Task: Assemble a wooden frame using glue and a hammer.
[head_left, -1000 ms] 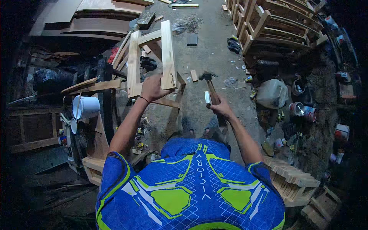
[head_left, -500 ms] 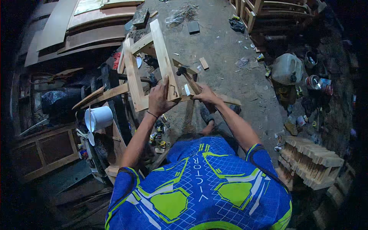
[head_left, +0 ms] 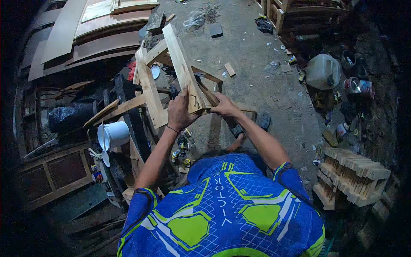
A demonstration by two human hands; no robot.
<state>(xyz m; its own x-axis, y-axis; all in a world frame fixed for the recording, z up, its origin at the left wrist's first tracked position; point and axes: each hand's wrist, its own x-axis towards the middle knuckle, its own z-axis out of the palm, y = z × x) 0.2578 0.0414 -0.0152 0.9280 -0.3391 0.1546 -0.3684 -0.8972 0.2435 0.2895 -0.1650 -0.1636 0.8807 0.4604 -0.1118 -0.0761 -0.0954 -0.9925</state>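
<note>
A pale wooden frame (head_left: 181, 64) made of several joined boards stands tilted in front of me. My left hand (head_left: 180, 112) is closed on the near end of its right-hand board, with the index finger laid along the wood. Just right of that board, my right hand (head_left: 226, 106) is wrapped round the wooden handle of a hammer (head_left: 209, 93). The hammer is brought up close against the board's side. Its dark head is partly hidden behind the board, so I cannot tell whether it touches the wood.
A white bucket (head_left: 115, 135) hangs at the left beside a dark bench. Wooden panels (head_left: 64, 36) lie at the far left. At the right are a plastic jerrycan (head_left: 324, 72) and a stack of cut wood pieces (head_left: 353, 177). A small wood block (head_left: 230, 70) lies on the littered floor.
My right hand and the hammer have moved left, closer to the board, and the hammer head has gone partly behind it. The frame has shifted slightly; my left hand keeps its hold.
</note>
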